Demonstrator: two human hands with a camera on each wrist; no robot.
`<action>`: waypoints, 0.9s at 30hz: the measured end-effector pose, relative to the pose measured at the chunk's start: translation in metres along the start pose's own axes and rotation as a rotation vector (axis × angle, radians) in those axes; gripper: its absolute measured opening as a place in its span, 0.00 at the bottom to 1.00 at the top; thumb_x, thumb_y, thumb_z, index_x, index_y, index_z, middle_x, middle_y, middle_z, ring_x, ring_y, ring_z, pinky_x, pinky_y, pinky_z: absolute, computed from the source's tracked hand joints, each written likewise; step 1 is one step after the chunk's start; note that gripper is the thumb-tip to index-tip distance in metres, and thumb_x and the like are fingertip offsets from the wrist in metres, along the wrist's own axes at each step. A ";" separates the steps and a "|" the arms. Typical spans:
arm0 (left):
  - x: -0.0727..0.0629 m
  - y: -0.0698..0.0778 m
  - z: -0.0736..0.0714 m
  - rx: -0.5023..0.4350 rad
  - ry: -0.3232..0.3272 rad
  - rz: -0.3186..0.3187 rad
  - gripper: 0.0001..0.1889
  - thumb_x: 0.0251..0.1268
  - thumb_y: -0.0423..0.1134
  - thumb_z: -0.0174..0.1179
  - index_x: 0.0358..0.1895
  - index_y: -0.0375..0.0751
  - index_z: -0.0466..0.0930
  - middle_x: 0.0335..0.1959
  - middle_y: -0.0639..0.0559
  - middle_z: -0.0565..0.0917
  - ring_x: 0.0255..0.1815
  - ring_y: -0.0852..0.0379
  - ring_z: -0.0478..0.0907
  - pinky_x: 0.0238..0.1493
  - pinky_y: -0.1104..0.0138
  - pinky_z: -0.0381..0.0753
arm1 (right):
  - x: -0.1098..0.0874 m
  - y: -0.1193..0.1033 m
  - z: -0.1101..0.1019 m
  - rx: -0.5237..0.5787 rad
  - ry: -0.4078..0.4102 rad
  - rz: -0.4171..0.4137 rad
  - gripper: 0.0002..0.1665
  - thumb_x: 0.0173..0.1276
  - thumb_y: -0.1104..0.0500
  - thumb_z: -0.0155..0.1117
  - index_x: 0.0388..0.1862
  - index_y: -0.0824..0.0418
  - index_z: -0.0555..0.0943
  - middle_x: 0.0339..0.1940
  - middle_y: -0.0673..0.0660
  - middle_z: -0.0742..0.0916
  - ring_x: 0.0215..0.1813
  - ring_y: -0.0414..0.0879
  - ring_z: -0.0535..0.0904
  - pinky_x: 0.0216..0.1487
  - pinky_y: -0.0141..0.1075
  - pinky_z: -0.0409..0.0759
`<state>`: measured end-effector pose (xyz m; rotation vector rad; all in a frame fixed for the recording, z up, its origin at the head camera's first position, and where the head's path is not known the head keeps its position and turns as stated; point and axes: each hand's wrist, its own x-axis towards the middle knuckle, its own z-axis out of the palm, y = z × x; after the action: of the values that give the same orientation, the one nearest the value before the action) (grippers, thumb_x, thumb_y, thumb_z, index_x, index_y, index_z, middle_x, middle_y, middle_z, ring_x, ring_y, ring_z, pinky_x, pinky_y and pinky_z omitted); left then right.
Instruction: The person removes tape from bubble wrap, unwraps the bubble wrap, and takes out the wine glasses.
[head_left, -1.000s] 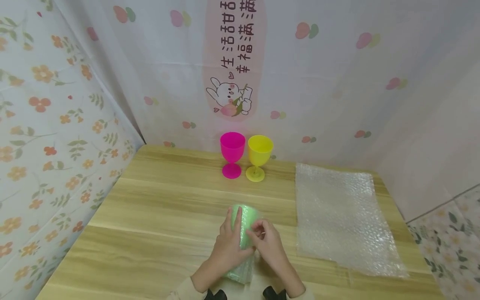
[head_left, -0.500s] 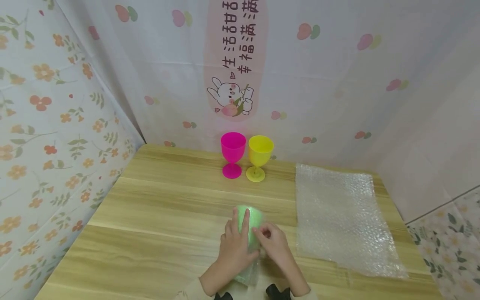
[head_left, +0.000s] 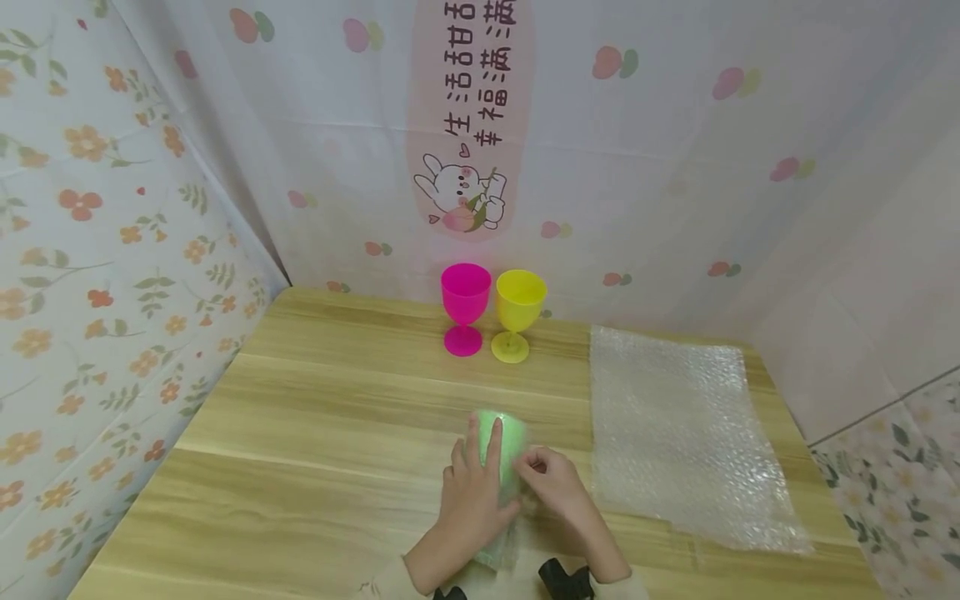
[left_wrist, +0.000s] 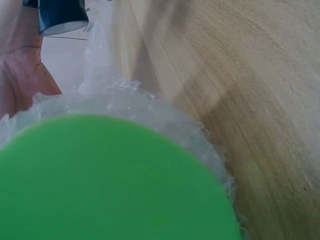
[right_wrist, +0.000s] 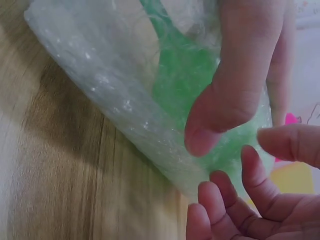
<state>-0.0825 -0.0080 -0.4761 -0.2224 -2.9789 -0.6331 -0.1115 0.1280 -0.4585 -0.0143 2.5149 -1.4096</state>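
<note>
A green plastic goblet (head_left: 512,437) lies on its side in a sleeve of clear bubble wrap (right_wrist: 110,95) at the table's near middle. My left hand (head_left: 472,492) grips the bundle from above, fingers along its bowl end and thumb across the wrap. Through the wrap, the right wrist view shows the stem and green bowl (right_wrist: 182,75). Right beside the wrapped edge, my right hand (head_left: 553,477) has loosely bent fingers (right_wrist: 212,200), with a gap between thumb and index and nothing held. A smooth round green part of the goblet (left_wrist: 115,175) fills the lower left wrist view, ringed by wrap.
At the back stand a pink goblet (head_left: 465,302) and a yellow goblet (head_left: 520,307) side by side. Flat bubble wrap (head_left: 675,425) covers the right part of the wooden table (head_left: 315,400). Patterned cloth (head_left: 637,167) hangs behind and at both sides.
Both hands and the wrapped goblet have shifted slightly right. My right fingertips have moved from the top of the wrap to its right edge.
</note>
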 end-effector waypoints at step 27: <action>-0.015 -0.037 0.006 -0.691 -0.099 -0.032 0.54 0.55 0.57 0.61 0.75 0.48 0.31 0.75 0.38 0.38 0.72 0.31 0.46 0.58 0.34 0.61 | -0.005 -0.005 -0.002 0.260 -0.125 -0.050 0.11 0.64 0.60 0.58 0.36 0.69 0.78 0.33 0.55 0.82 0.39 0.42 0.75 0.42 0.31 0.74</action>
<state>-0.0738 -0.0403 -0.4982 -0.2502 -2.7258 -1.6751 -0.1077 0.1275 -0.4525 -0.1130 2.2299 -1.6901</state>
